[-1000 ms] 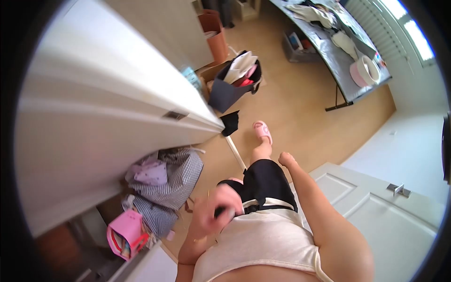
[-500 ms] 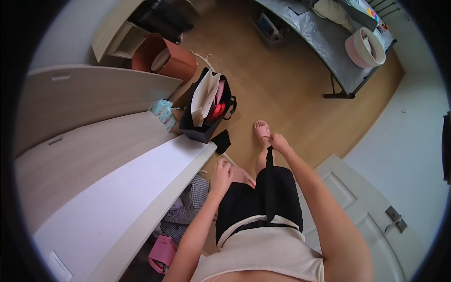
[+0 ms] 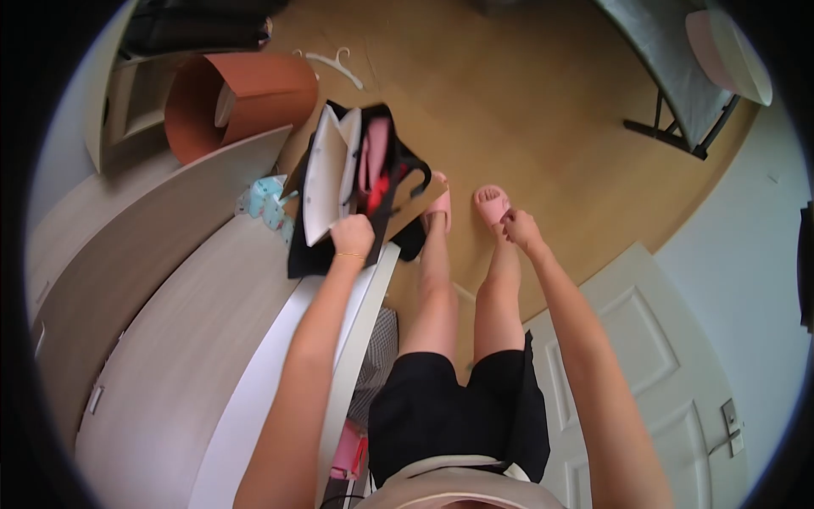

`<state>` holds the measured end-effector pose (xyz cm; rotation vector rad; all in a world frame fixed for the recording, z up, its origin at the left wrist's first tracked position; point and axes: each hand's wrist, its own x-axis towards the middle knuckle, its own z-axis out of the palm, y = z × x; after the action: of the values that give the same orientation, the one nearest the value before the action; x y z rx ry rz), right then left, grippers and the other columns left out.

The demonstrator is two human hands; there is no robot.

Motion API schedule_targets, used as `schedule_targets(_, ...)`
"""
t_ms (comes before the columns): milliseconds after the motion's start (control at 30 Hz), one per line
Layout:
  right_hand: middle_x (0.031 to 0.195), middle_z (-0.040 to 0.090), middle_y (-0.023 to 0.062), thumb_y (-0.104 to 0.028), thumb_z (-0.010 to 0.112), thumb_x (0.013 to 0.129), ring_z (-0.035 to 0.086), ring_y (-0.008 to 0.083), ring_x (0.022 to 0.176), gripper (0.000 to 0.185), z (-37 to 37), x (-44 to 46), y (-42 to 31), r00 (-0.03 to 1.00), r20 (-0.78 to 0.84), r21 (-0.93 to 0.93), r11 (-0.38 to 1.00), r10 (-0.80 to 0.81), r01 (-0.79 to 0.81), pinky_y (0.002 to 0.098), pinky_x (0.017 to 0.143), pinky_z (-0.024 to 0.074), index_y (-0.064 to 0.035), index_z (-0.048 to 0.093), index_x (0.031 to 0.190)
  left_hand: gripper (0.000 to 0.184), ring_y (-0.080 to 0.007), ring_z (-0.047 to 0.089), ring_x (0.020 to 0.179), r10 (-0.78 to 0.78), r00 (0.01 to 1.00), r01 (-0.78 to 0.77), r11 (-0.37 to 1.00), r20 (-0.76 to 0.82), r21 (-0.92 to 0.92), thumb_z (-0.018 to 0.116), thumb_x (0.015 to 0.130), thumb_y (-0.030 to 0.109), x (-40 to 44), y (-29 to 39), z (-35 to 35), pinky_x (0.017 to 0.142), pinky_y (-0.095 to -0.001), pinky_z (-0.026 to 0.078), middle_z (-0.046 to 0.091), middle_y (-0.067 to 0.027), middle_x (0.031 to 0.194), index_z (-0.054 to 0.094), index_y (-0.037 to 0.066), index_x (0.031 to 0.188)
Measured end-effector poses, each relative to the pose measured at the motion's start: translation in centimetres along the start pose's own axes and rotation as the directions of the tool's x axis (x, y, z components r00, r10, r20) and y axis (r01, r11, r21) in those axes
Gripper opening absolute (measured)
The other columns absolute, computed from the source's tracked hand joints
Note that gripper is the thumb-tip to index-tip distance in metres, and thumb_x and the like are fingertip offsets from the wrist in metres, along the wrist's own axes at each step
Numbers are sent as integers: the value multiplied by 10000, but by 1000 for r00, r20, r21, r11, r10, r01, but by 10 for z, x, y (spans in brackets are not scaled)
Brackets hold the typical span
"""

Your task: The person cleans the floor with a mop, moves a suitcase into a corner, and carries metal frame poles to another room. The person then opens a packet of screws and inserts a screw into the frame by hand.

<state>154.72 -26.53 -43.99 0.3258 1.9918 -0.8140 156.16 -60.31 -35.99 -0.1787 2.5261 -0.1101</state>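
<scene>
A black bag [image 3: 305,257] stands on the floor at the left, with white folded paper bags [image 3: 329,174] and pink and red items [image 3: 374,161] inside. My left hand [image 3: 353,236] is at the near edge of the bag, its fingers closed over the bottom of the white paper bags; the fingertips are partly hidden. My right hand [image 3: 521,229] hangs in front of my right leg, near a pink slipper [image 3: 492,204]. Its fingers are closed, and what they hold, if anything, is too small to make out.
A brown round bin [image 3: 254,93] and a white hanger [image 3: 337,66] are beyond the bag. Cabinet doors [image 3: 186,322] stand at the left, a white door [image 3: 636,339] at the right. A table [image 3: 661,68] with a pink-and-white basket [image 3: 721,55] is at upper right.
My left hand has moved forward from beside my thigh to the bag. My right hand no longer shows the black strap stretched up from the shorts. The view has shifted toward the bag, and both slippers show.
</scene>
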Motion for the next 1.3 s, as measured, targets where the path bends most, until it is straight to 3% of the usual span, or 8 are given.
schedule_targets(367, 593, 581, 112, -101, 450, 753, 582, 180, 529, 156, 61, -16, -71, 959, 158, -275, 922, -236, 272, 301, 500, 463, -1, 569, 770, 257, -354, 550, 590, -128, 973, 116, 991, -190, -70, 542, 768, 242, -52, -157, -137, 556, -416, 446, 558, -197, 634, 566, -5, 702)
schedule_targets(567, 599, 584, 122, -87, 433, 762, 582, 280, 574, 155, 54, 17, -122, 958, 237, -101, 977, -160, 188, 355, 536, 463, -3, 561, 738, 160, -317, 521, 551, -319, 931, 317, 948, -177, -41, 557, 748, 173, -88, -168, -149, 527, -383, 425, 566, -161, 648, 586, 22, 704)
schedule_targets(733, 914, 567, 120, -78, 456, 746, 551, 271, 836, 115, 88, 83, -161, 868, 9, -491, 754, -497, 437, 328, 685, 462, -14, 531, 805, 71, -211, 485, 467, -461, 870, 453, 887, -175, -85, 562, 719, 66, -92, -160, -119, 465, -299, 408, 606, -61, 685, 622, 86, 752)
schedule_targets(867, 1051, 496, 155, -91, 416, 767, 465, 274, 995, 201, 138, 169, -197, 734, 310, -579, 492, -604, 650, 322, 790, 426, -12, 539, 906, 256, -382, 529, 603, -599, 801, 596, 793, 23, -126, 553, 763, 224, -83, -162, -71, 544, -426, 417, 540, -219, 635, 560, -19, 682)
schedule_targets(933, 1100, 470, 137, -114, 427, 765, 440, 261, 1027, 279, 176, 223, -197, 446, 354, -773, 11, -822, 634, 291, 814, 410, -4, 510, 1008, 258, -391, 513, 610, -638, 767, 638, 748, 65, -185, 550, 764, 221, -87, -164, -57, 545, -436, 391, 532, -222, 643, 548, -28, 695)
schedule_targets(1033, 1131, 455, 126, -142, 419, 775, 428, 266, 1046, 316, 214, 285, -211, 688, 406, -809, 114, -601, 576, 335, 897, 349, -20, 504, 1054, 321, -385, 510, 598, -688, 722, 691, 717, 66, -91, 546, 769, 247, -99, -183, -20, 543, -441, 383, 508, -233, 613, 502, -46, 645)
schedule_targets(1267, 1273, 379, 104, -201, 347, 833, 296, 249, 1201, 377, 293, 395, -189, 822, 338, -847, 233, -458, 478, 459, 1002, 143, -59, 479, 1156, 207, -314, 440, 488, -768, 638, 762, 621, 52, -182, 543, 777, 150, -105, -180, -13, 475, -387, 315, 449, -167, 547, 519, -41, 701)
schedule_targets(1300, 1171, 484, 116, -153, 382, 812, 403, 238, 1131, 313, 299, 409, -170, 713, 399, -748, 246, -577, 617, 418, 958, 272, -61, 563, 1050, 205, -308, 434, 486, -790, 611, 787, 598, 57, -150, 544, 778, 152, -103, -177, -16, 473, -390, 307, 442, -161, 544, 521, -40, 712)
